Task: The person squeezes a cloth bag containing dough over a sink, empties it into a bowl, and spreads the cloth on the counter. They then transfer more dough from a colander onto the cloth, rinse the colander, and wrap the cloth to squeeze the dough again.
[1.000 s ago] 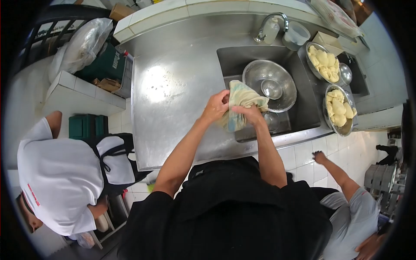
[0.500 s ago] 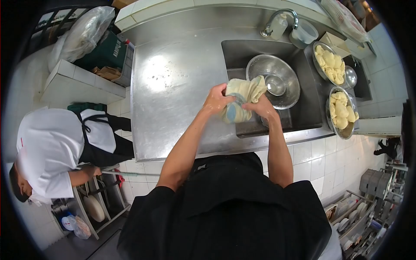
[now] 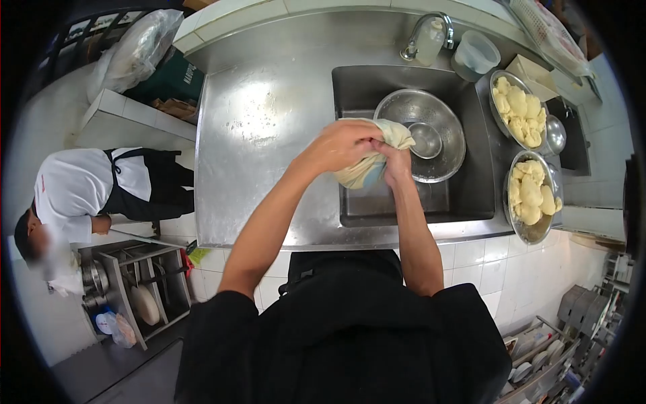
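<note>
A cream cloth with a pale blue patch is bunched between both hands over the left edge of the sink. My left hand lies over the top of the cloth, fingers wrapped round it. Gripping its right side is my right hand, close against the left one. Part of the cloth sticks out above the right hand. Just right of the hands, a large steel bowl sits in the sink with a smaller metal bowl inside it.
Two steel bowls of pale yellow pieces stand right of the sink. Behind it are a faucet, a bottle and a clear tub. A steel counter extends left. A person holds a stick at far left.
My left hand has moved from the cloth's left side over its top, and the cloth is bunched tighter. The view has shifted slightly. The other person has moved a little.
</note>
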